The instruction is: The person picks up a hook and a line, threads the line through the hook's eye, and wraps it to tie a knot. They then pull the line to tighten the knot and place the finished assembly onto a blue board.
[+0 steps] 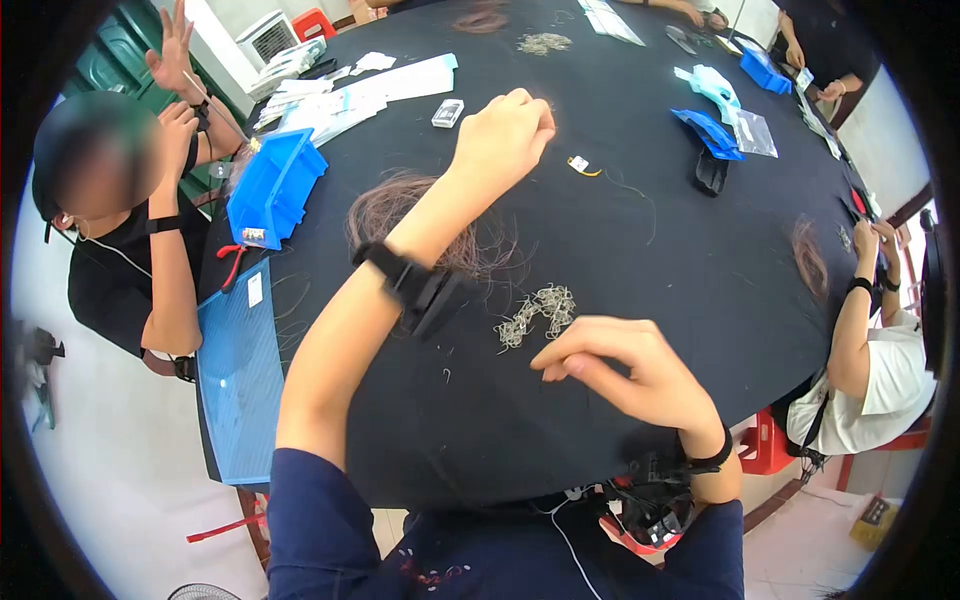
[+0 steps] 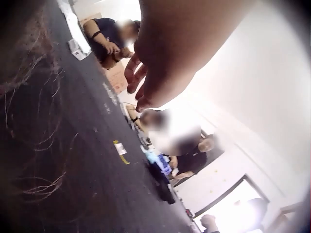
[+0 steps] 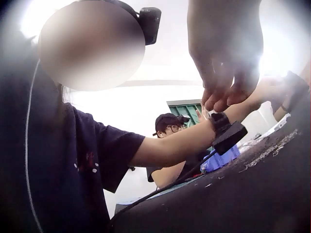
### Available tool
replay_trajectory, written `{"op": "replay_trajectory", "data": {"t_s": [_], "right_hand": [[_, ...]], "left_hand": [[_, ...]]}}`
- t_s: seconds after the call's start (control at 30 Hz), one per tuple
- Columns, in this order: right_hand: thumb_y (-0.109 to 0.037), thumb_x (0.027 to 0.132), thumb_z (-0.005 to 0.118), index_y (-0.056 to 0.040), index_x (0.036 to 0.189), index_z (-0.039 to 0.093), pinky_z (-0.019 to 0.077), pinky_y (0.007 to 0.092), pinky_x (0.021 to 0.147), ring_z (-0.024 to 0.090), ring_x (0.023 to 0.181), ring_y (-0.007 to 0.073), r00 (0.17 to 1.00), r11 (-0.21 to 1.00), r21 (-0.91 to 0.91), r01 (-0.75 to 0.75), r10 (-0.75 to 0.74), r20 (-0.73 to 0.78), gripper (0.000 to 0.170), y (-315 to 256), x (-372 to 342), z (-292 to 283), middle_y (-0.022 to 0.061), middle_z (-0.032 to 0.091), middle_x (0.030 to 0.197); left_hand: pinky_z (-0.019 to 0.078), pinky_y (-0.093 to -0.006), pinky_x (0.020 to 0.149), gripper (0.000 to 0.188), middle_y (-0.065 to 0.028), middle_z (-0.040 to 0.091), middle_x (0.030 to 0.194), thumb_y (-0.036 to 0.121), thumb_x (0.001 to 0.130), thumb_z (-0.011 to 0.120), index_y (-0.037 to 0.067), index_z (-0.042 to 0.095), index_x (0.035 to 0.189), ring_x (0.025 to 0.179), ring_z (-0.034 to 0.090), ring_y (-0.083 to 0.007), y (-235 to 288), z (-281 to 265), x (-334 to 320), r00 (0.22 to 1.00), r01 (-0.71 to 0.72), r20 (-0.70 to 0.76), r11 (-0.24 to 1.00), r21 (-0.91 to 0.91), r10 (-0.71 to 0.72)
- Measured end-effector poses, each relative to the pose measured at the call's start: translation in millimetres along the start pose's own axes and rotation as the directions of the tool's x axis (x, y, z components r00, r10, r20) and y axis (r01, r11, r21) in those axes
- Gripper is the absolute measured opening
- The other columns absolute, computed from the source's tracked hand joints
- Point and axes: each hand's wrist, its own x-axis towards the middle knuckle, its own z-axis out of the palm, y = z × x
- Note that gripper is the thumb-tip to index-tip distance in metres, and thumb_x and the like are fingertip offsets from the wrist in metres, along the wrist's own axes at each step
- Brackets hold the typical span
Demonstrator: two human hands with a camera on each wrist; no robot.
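Note:
My left hand (image 1: 505, 140) is raised over the dark table, its fingers loosely bent and nothing visible in them. In the left wrist view the same hand (image 2: 163, 73) hangs with its fingers apart. Below that forearm spreads a tangle of thin brown strands (image 1: 385, 205). My right hand (image 1: 640, 365) is beside a pile of small silvery metal hooks (image 1: 540, 312), thumb close to the bent fingers, with no held thing showing. The right wrist view has its fingers (image 3: 221, 99) pointing down. A single small hook (image 1: 446, 375) lies left of the pile.
A blue bin (image 1: 275, 190), red-handled pliers (image 1: 232, 268) and a blue translucent sheet (image 1: 238, 375) are at the left. A small clear box (image 1: 447, 113) and a white tag with a yellow strip (image 1: 582, 166) lie farther back. Several people sit or stand around the table (image 1: 690, 260).

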Motion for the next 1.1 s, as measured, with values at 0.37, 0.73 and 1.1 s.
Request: {"op": "replay_trajectory", "data": {"t_s": [0.37,0.73,1.1], "right_hand": [[-0.003,0.080,0.064,-0.0031,0.100,0.058,0.0497,0.0330,0.063,0.062,0.075,0.0237,0.980,0.968,-0.194,0.159,-0.179,-0.090,0.021,-7,29,44,0.0097,0.057,0.088],[-0.001,0.079,0.065,-0.0008,0.087,0.055,0.0481,0.0322,0.062,0.060,0.070,0.0224,0.989,0.964,-0.222,0.146,-0.144,0.025,0.013,12,44,65,0.0095,0.056,0.081],[-0.004,0.089,0.060,-0.0014,0.094,0.054,0.0450,0.0244,0.063,0.054,0.077,0.0095,0.993,0.941,0.335,-0.049,0.083,-0.087,0.008,38,38,79,0.0028,0.054,0.087]], "left_hand": [[0.0490,-0.0325,0.063,0.013,-0.0021,0.058,0.082,0.005,0.073,0.069,0.008,0.060,0.081,0.077,0.059,-0.0204,97,-161,-156,0.905,0.347,0.337,0.909,-0.233,-0.259],[0.0486,-0.0328,0.063,0.014,-0.0015,0.057,0.083,0.006,0.073,0.070,0.007,0.059,0.081,0.079,0.057,-0.0203,77,-143,-189,0.939,0.286,0.249,0.940,-0.187,-0.236],[0.0487,-0.0315,0.067,0.026,-0.0053,0.062,0.091,0.008,0.071,0.073,0.004,0.059,0.093,0.085,0.060,-0.0211,76,-122,-200,0.916,0.400,0.189,0.837,-0.373,-0.354]]}}
